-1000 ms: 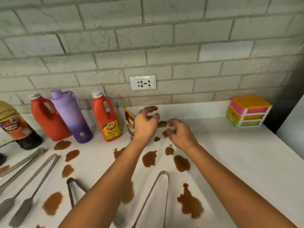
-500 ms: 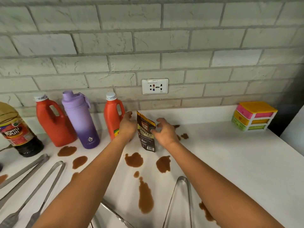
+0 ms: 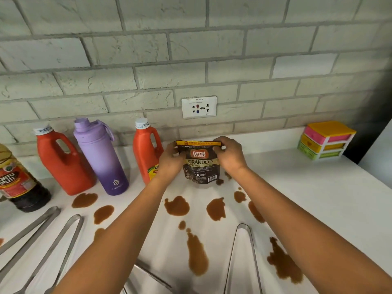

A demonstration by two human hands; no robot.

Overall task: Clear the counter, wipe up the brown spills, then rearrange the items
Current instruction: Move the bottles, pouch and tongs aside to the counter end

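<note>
At the centre of the frame, two bare hands hold a dark brown foil coffee-granules pouch with a yellow seal strip (image 3: 200, 164) upright by its top corners — the left hand (image 3: 170, 161) pinches the left corner, the right hand (image 3: 229, 154) the right, fingers curled over the seal. The grip at the top looks chosen to keep the pouch closed and its base off the brown spills (image 3: 177, 205) that dot the white counter (image 3: 318, 198) below; whether the base touches the surface cannot be told.

Lined up against the grey brick wall at left stand an orange plastic jug with a white cap (image 3: 146, 153), just beside the left hand, a purple insulated bottle (image 3: 100, 155), a second orange handled jug (image 3: 61, 160) and a dark sauce bottle with a red label (image 3: 18, 183) — upright and out of the puddles' way, though one spill reaches near the purple bottle's foot. Steel tongs (image 3: 240, 257) lie among the stains in the lower frame. A small stack of coloured plastic drawers (image 3: 325, 140) sits at the far right, well apart. Clearing seems barely begun; wiping waits.
</note>
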